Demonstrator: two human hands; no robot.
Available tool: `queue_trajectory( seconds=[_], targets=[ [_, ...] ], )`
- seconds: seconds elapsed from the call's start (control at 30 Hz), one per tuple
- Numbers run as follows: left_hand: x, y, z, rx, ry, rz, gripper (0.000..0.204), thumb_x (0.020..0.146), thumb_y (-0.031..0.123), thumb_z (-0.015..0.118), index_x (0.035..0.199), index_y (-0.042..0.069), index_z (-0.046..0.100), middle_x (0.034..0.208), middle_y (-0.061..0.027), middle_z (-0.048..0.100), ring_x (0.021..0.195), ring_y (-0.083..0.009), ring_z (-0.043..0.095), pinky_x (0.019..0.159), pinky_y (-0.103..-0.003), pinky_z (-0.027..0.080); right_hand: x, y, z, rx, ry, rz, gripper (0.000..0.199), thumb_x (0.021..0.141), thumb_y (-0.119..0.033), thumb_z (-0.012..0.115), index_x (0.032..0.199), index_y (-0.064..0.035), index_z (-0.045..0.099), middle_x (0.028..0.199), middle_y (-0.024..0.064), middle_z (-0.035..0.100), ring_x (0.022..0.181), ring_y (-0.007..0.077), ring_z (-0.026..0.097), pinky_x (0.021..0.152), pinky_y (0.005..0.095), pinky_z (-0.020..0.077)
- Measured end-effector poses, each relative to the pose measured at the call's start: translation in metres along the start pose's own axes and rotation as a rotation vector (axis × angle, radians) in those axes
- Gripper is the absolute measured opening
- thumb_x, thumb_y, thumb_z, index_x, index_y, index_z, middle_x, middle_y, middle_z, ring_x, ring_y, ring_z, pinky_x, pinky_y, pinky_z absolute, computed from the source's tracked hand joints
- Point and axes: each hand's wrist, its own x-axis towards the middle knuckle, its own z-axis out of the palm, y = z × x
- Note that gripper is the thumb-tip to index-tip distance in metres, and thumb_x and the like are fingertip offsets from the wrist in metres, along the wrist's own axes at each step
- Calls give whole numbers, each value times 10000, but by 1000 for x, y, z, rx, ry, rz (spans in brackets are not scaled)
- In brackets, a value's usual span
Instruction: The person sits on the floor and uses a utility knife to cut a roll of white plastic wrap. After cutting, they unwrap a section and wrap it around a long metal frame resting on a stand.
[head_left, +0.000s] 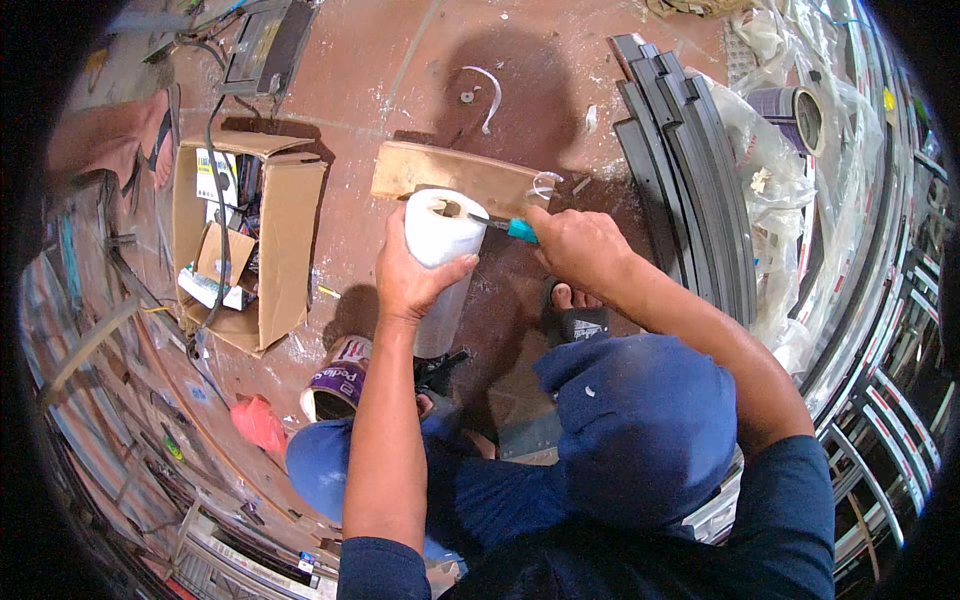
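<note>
My left hand (412,275) is wrapped round a thick white roll (443,243), tilted so that its hollow brown core faces up. It looks like plastic film, though I cannot be sure. A utility knife (522,231) with a turquoise handle is gripped in my right hand (582,247). Its blade points left and meets the right rim of the roll near the core. Below the roll hangs a translucent sheet or sleeve, partly hidden by my left hand. Just beyond lies a long wooden block (465,172), with a curled white shaving (546,184) by its right end.
An open cardboard box (290,245) stands at left, a cable across it. Dark profiles (685,170) are stacked at right beside clear plastic wrapping (775,200). A purple tin (341,375) is near my left knee. Another person's foot (158,135) shows at far left.
</note>
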Motion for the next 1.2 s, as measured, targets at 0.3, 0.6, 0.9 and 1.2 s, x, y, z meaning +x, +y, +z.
queue_trajectory(
  seconds=[0.3, 0.6, 0.9, 1.2],
  targets=[
    [-3, 7, -3, 13, 10, -32, 1094, 590, 404, 1036, 1492, 68, 514, 1298, -189, 754, 1226, -340, 726, 1068, -452, 556, -7, -7, -6, 19, 5, 1, 185, 1027, -200, 604, 1129, -46, 620, 949, 235, 797, 886, 421, 799, 744, 549, 645],
    [-3, 7, -6, 52, 13, -47, 1103, 588, 415, 1034, 1498, 76, 513, 1308, -188, 748, 1232, -353, 718, 1066, -466, 552, 3, -7, 8, 13, 38, 38, 303, 991, -264, 703, 1183, -64, 582, 900, 240, 779, 858, 455, 778, 730, 581, 617],
    [0, 7, -5, 20, 36, -16, 1072, 603, 420, 1030, 1489, 95, 522, 1303, -193, 751, 1229, -370, 721, 1052, -470, 556, 6, -10, -2, -15, 36, 22, 231, 1023, -228, 631, 1162, -44, 631, 979, 213, 806, 905, 412, 803, 746, 554, 644],
    [9, 4, -9, 14, -10, -8, 1069, 601, 419, 1027, 1490, 82, 540, 1317, -181, 749, 1245, -367, 713, 1083, -460, 544, 17, 9, 13, -63, -55, 98, 269, 1014, -265, 638, 1143, -33, 680, 998, 232, 801, 933, 437, 793, 812, 565, 642]
  ],
)
